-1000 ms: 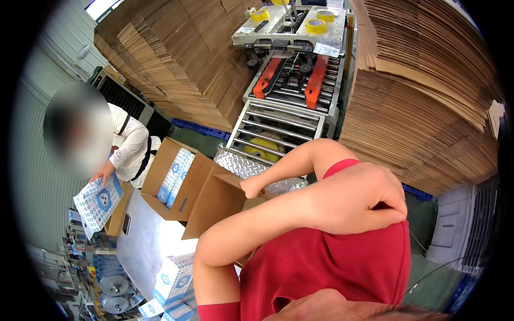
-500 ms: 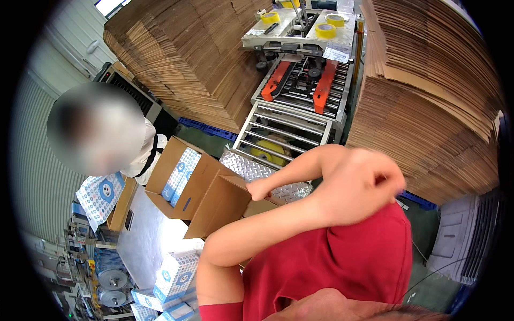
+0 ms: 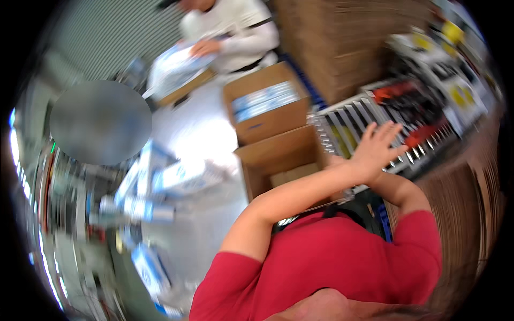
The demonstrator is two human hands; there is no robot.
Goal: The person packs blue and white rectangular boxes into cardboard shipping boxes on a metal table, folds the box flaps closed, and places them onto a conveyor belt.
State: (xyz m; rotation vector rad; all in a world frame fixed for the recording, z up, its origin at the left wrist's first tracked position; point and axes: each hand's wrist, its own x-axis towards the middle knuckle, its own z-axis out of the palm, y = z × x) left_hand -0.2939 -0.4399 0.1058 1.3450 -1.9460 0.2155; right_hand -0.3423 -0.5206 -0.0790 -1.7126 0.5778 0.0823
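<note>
My left hand is stretched over the roller conveyor's near end, its fingers spread and nothing held. The left forearm crosses over my right arm. My right hand is at the right rim of the nearer open cardboard box; its fingers are mostly hidden behind my left forearm. Bottom flaps show inside that box. Just beyond stands a second open cardboard box, holding blue-and-white packs.
A metal table lies left, with blurred blue-and-white packs on it. Across it, a co-worker's hand rests on a blue-and-white bag. The roller conveyor leads to a taping machine. Stacked cardboard stands behind.
The view has swung left, showing more table and the nearer box's inside. My left hand has gone from loosely curled near my right shoulder to spread over the rollers.
</note>
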